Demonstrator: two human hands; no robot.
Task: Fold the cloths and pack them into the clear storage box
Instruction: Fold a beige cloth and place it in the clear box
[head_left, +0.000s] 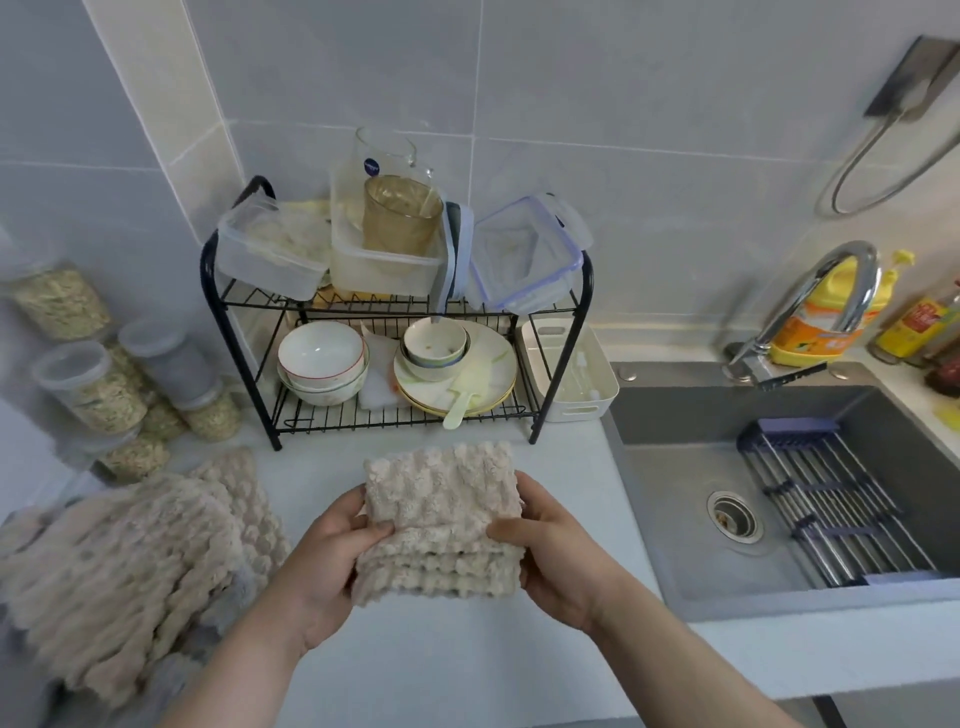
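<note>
Soft, cool, even light fills the scene, brighter toward the right, leaving only faint shadows beneath the dish rack (332, 415). The faucet (852, 275) carries small bright glints. The folded cloth (441, 519) at centre is crisp, while the cloth pile (114, 561) and jars (62, 301) at the left edge smear into blur. Wide-angle distortion bows the wall tiles (623, 104).

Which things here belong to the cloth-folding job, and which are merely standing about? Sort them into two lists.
Job: folded beige cloth, held by left hand and right hand; pile of beige cloths; clear boxes on the dish rack, target unclear.
Standing about: bowls, plates, grain jars, tap, sink, yellow bottle.
</note>
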